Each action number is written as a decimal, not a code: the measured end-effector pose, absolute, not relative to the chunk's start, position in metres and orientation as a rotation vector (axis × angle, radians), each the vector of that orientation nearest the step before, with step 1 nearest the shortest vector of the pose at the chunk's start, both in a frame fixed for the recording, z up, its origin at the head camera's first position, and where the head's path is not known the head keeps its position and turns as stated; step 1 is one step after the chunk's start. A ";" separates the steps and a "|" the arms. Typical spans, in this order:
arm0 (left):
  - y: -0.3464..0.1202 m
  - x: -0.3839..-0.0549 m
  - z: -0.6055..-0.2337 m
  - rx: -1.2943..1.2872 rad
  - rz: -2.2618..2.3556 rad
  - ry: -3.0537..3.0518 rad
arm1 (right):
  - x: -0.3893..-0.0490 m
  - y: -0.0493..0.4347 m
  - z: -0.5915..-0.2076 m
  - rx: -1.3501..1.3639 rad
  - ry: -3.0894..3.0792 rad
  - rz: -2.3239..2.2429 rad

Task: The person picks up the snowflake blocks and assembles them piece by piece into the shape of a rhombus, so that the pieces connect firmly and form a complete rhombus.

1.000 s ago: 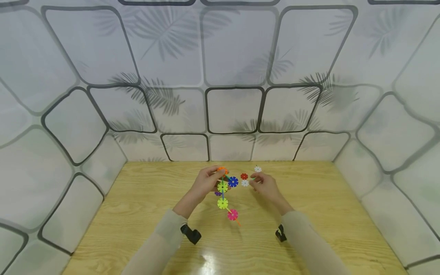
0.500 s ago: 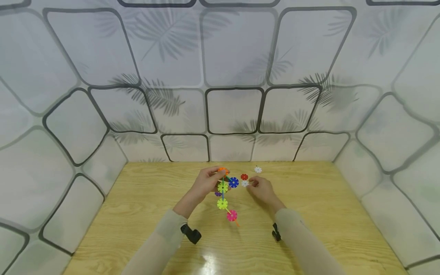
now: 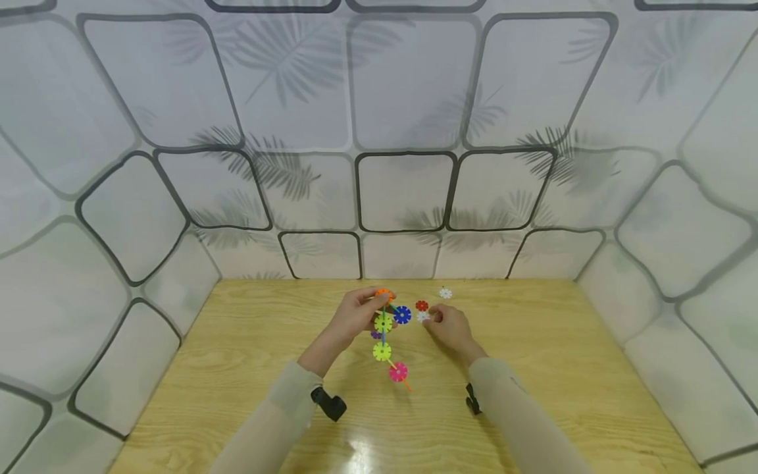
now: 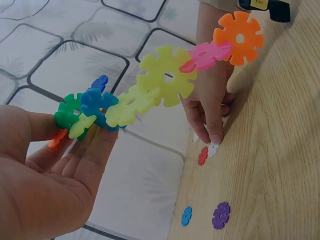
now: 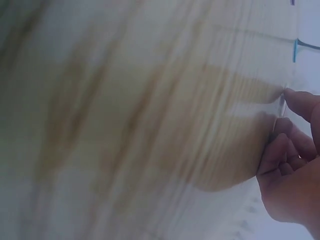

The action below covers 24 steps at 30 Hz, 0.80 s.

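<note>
My left hand (image 3: 355, 313) pinches one end of a chain of slotted plastic flower discs, thumb on one side and fingers on the other. Beyond the grip, the chain runs through green (image 4: 69, 111), blue (image 4: 96, 106), yellow (image 4: 167, 75) and pink (image 4: 207, 55) discs to an orange disc (image 4: 240, 39). It hangs above the table in the head view. My right hand (image 3: 453, 326) is down at the tabletop, thumb and forefinger pinching the edge of a white flower disc (image 4: 213, 149). A red disc (image 3: 422, 305) lies right beside that one.
Another white disc (image 3: 445, 293) lies farther back on the wooden table (image 3: 249, 368). A purple disc (image 4: 221, 215) and a small blue disc (image 4: 186, 216) lie below the left hand. Patterned cloth walls (image 3: 403, 191) enclose the table's back and sides.
My right hand has moved left and slightly down to the white disc beside the red one. A bit of green near its fingers is out of sight now. The left hand barely moves; the chain sways slightly.
</note>
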State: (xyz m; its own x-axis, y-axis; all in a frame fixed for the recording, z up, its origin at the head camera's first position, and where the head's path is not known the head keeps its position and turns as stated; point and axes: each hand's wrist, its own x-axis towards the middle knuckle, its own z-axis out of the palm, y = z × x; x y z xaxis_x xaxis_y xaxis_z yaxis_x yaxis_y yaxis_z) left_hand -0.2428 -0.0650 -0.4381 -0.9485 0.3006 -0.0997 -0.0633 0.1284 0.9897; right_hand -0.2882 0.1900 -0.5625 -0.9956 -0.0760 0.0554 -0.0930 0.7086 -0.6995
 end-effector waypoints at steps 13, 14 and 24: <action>-0.066 -0.244 -0.439 0.216 1.913 2.119 | -0.285 0.185 -0.552 0.112 -2.911 1.145; -0.066 -0.244 -0.440 0.218 1.915 2.117 | -0.285 0.185 -0.551 0.111 -2.914 1.147; -0.067 -0.244 -0.441 0.229 1.925 2.099 | -0.285 0.185 -0.554 0.086 -2.888 1.215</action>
State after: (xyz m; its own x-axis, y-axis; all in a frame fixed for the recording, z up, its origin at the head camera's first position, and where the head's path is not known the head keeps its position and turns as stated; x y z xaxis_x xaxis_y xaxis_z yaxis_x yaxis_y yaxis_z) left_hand -0.2441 -0.0666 -0.4406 -0.9472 0.3044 -0.1004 -0.0739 0.0976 0.9925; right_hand -0.2851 0.1853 -0.5544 -0.9985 -0.0478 0.0278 -0.0533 0.6980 -0.7141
